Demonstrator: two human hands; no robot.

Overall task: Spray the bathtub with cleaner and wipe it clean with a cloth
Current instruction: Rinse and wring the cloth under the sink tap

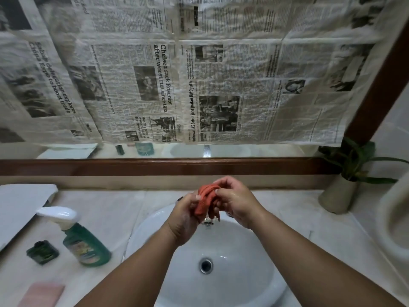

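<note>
Cloth (204, 201) bunched above the sink (254, 251), fingers of left hand (186, 214) and right hand (235, 203) curled round it

The left hand (188, 214) and right hand (238, 204) meet over the back of the sink (239, 278), gripping an orange cloth (204, 201) that mostly blocks the tap (208, 223). Beneath the forearms, the bowl lies open down to the drain (206, 265). On the tabletop (298, 220) to the left sit 4 obstacles: a spray bottle (86, 242), a small dark bottle (43, 251), a white tray (20, 209) and a pink pad (41, 293). A bare strip runs between spray bottle and basin. The right side is open up to the potted plant (338, 193) and a white rounded object (391, 218). The wooden mirror frame (155, 164) closes off the back.
</note>
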